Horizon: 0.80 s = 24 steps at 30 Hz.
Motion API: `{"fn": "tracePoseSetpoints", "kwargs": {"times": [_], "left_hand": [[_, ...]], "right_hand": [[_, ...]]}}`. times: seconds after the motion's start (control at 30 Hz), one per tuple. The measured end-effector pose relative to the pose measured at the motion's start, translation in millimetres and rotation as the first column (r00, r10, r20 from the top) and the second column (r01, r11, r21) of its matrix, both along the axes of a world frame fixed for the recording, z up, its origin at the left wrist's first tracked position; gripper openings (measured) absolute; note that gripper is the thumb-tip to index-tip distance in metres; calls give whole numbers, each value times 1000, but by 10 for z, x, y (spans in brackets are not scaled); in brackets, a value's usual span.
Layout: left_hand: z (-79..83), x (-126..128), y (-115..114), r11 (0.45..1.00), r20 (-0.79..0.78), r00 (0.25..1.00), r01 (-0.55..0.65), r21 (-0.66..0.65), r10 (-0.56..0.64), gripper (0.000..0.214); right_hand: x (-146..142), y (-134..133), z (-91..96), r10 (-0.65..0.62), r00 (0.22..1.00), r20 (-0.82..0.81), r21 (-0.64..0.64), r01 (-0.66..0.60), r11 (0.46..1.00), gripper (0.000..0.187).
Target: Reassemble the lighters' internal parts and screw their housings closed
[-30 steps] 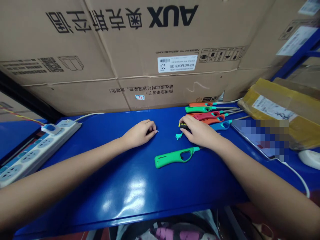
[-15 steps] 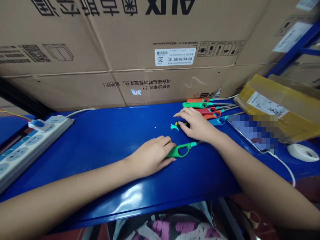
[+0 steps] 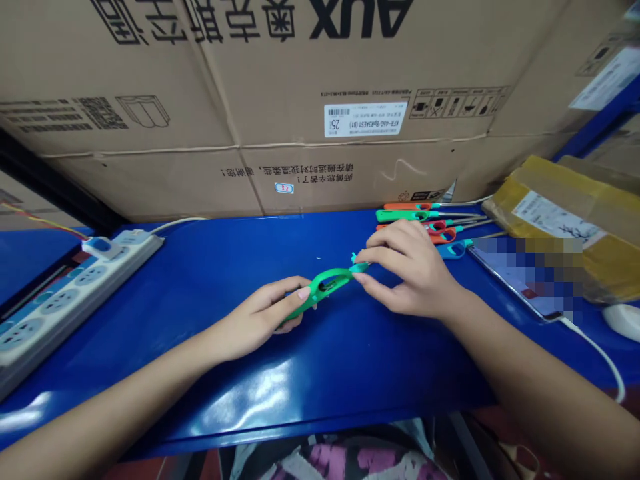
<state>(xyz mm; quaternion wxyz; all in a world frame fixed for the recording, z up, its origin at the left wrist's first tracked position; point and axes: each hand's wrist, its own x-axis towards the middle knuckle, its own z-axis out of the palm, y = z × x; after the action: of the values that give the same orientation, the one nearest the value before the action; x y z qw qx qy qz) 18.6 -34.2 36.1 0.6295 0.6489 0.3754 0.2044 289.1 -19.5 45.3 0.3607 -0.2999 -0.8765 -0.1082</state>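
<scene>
My left hand [image 3: 267, 313] is closed round the handle of a green stick lighter [image 3: 320, 289] and holds it tilted up off the blue table [image 3: 210, 293]. My right hand [image 3: 415, 270] pinches a small teal plastic piece [image 3: 359, 265] at the lighter's front end, thumb and fingers pressed together. Just behind my right hand lies a pile of several more stick lighters [image 3: 430, 223] in orange, green, red and blue, with thin metal nozzles pointing right.
A large cardboard box [image 3: 280, 100] walls off the back of the table. A white power strip [image 3: 65, 293] lies at the left. At the right are a phone [image 3: 525, 273] with a white cable, a yellow taped parcel [image 3: 565, 213] and a white tape roll [image 3: 623, 320].
My left hand slid right, took hold of the green lighter and lifted it. My right hand picked the small teal piece off the table and brought it to the lighter's front end.
</scene>
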Motion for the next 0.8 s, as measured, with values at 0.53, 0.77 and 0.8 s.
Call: {"fn": "tracePoseSetpoints", "kwargs": {"times": [0.53,0.77,0.8], "left_hand": [[15,-278,185,828,211,972,201,-523,-102,39],[-102,-85,53,849,375,907,41,-527,189,28],[-120,-33,14,874,406,884,-7,-487,233,29]], "right_hand": [[357,176,150,116,975,192,-454,-17,891,15],[203,120,129,-144,989,-41,-168,136,977,27],[102,64,101,-166,974,-155,-102,151,983,27]]}}
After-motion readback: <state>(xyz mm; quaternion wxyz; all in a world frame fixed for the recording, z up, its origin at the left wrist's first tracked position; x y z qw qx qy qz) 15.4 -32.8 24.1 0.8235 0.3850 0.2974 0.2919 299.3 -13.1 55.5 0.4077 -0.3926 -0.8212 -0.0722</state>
